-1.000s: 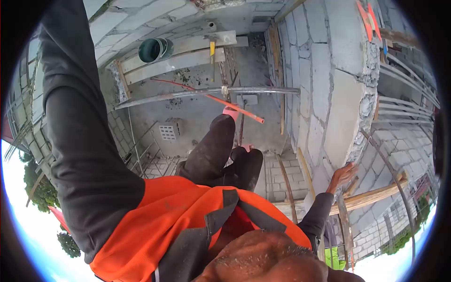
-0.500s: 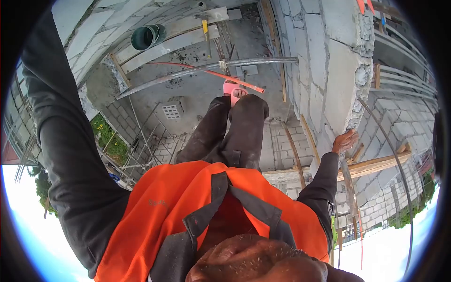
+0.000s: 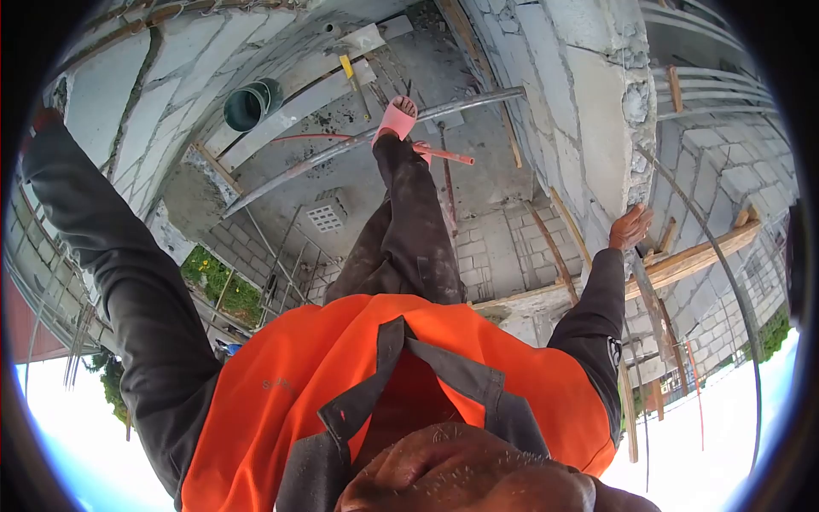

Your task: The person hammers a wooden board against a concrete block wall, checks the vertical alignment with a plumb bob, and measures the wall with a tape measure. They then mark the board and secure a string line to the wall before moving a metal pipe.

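Observation:
My right hand (image 3: 631, 227) rests against the broken end of a grey block wall (image 3: 627, 136), fingers extended along its edge. My left arm reaches to the far left, where my left hand (image 3: 46, 119) sits near the top of another block wall (image 3: 136, 72). The dark rim of the view covers its fingers, so a hold there cannot be made out. Below me, one foot in a pink slipper (image 3: 389, 124) is lifted close to a long metal pipe (image 3: 316, 160). The other foot is mostly hidden behind that leg, near an orange tube (image 3: 452, 157).
A green bucket (image 3: 252, 104) stands beside boards (image 3: 290, 107) at the upper left. A yellow-headed hammer (image 3: 351, 77) leans there. On the floor is a perforated block (image 3: 324, 216). Wooden planks (image 3: 695, 266) and a curved dark rod (image 3: 721, 247) are at the right.
One foot has swung up and forward toward the metal pipe. The view has shifted a little. My right hand stays at the wall end, while my left hand has come into sight at the far edge.

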Demonstrator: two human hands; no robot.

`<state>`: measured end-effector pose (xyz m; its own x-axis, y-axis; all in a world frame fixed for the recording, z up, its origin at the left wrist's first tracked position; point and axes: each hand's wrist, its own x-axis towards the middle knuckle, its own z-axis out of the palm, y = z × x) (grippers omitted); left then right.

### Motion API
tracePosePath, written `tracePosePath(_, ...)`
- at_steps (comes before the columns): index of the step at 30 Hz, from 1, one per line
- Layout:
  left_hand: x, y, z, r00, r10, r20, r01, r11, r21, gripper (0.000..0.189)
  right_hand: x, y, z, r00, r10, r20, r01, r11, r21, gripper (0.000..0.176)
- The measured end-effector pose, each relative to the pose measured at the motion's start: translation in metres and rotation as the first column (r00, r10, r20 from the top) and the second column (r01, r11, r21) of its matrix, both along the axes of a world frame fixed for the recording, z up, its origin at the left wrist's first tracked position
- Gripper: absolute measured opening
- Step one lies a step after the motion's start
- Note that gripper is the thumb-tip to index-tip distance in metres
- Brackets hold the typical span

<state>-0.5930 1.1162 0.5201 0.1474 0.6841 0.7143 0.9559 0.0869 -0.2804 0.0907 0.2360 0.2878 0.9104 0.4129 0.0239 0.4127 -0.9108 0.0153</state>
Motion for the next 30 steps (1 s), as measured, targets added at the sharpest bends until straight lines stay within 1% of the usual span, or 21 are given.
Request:
tracePosePath(2,0.004,0.006,0.000,1.000,0.002,-0.012,-0.001,1.000,0.010,0.042,0.006,-0.004,0.007,1.000,-0.004,-0.002,0.004,1.000,-0.018,0.066)
tracePosePath(4,0.002,0.011,0.006,1.000,0.010,-0.027,-0.010,1.000,0.020,0.040,0.008,0.000,0.014,0.988,-0.019,-0.154,0.008,0.998,-0.069,0.067)
tracePosePath(5,0.002,0.013,0.009,0.999,0.016,-0.032,-0.015,1.000,0.024,0.040,0.010,0.002,0.019,0.987,-0.025,-0.157,0.015,0.998,-0.066,0.067)
tracePosePath(7,0.004,0.017,0.015,0.998,0.026,-0.052,-0.024,0.999,0.026,0.038,0.011,0.006,0.027,0.982,-0.044,-0.182,-0.013,0.954,-0.300,0.063)
tracePosePath(8,0.005,0.021,0.017,0.998,0.028,-0.058,-0.027,0.999,0.028,0.038,0.010,0.008,0.025,0.957,-0.166,-0.239,0.102,0.961,-0.259,0.066)
tracePosePath(9,0.004,0.021,0.020,0.997,0.034,-0.064,-0.032,0.999,0.035,0.037,0.011,0.011,0.023,0.956,-0.171,-0.240,0.108,0.961,-0.255,0.066)
tracePosePath(11,0.006,0.025,0.024,0.995,0.043,-0.086,-0.040,0.999,0.035,0.036,0.014,0.007,0.023,0.928,-0.215,-0.305,0.155,0.965,-0.210,0.071)
tracePosePath(12,0.006,0.026,0.026,0.995,0.049,-0.092,-0.046,0.998,0.037,0.035,0.018,0.004,0.021,0.926,-0.219,-0.309,0.159,0.965,-0.206,0.071)
tracePosePath(14,0.005,0.025,0.029,0.990,0.074,-0.123,-0.069,0.997,0.042,0.034,0.024,-0.001,0.015,0.900,-0.277,-0.336,0.216,0.954,-0.207,0.076)
tracePosePath(15,0.004,0.023,0.031,0.986,0.093,-0.138,-0.086,0.995,0.050,0.034,0.027,-0.002,0.013,0.898,-0.269,-0.347,0.210,0.957,-0.200,0.076)
tracePosePath(17,0.000,0.020,0.034,0.972,0.144,-0.187,-0.137,0.989,0.052,0.033,0.027,-0.002,0.010,0.899,-0.307,-0.314,0.254,0.947,-0.196,0.078)
tracePosePath(19,-0.001,0.017,0.037,0.953,0.193,-0.232,-0.185,0.981,0.058,0.032,0.024,0.000,0.010,0.904,-0.273,-0.329,0.227,0.959,-0.172,0.076)
tracePosePath(21,0.000,0.015,0.038,0.929,0.235,-0.285,-0.228,0.972,0.056,0.032,0.026,-0.005,0.008,0.915,-0.260,-0.308,0.204,0.958,-0.202,0.074)
tracePosePath(23,0.000,0.012,0.039,0.904,0.274,-0.328,-0.272,0.961,0.052,0.031,0.030,-0.013,0.000,0.923,-0.251,-0.290,0.203,0.961,-0.187,0.071)
tracePosePath(25,0.000,0.011,0.040,0.871,0.311,-0.380,-0.318,0.947,0.047,0.031,0.036,-0.020,-0.008,0.936,-0.243,-0.256,0.186,0.956,-0.229,0.069)
tracePosePath(26,-0.001,0.013,0.040,0.840,0.341,-0.421,-0.355,0.934,0.047,0.031,0.029,-0.014,-0.003,0.934,-0.248,-0.256,0.194,0.956,-0.222,0.069)
tracePosePath(28,-0.003,0.012,0.036,0.713,0.416,-0.565,-0.472,0.880,0.051,0.030,0.016,0.006,0.013,0.950,-0.274,-0.147,0.210,0.913,-0.349,0.062)
tracePosePath(29,-0.009,0.014,0.031,0.640,0.436,-0.633,-0.527,0.848,0.051,0.030,0.006,0.005,0.006,0.950,-0.279,-0.141,0.219,0.915,-0.339,0.062)
tracePosePath(30,-0.016,0.017,0.024,0.584,0.446,-0.678,-0.577,0.816,0.039,0.030,-0.006,-0.003,-0.010,0.973,-0.228,-0.026,0.211,0.933,-0.290,0.061)
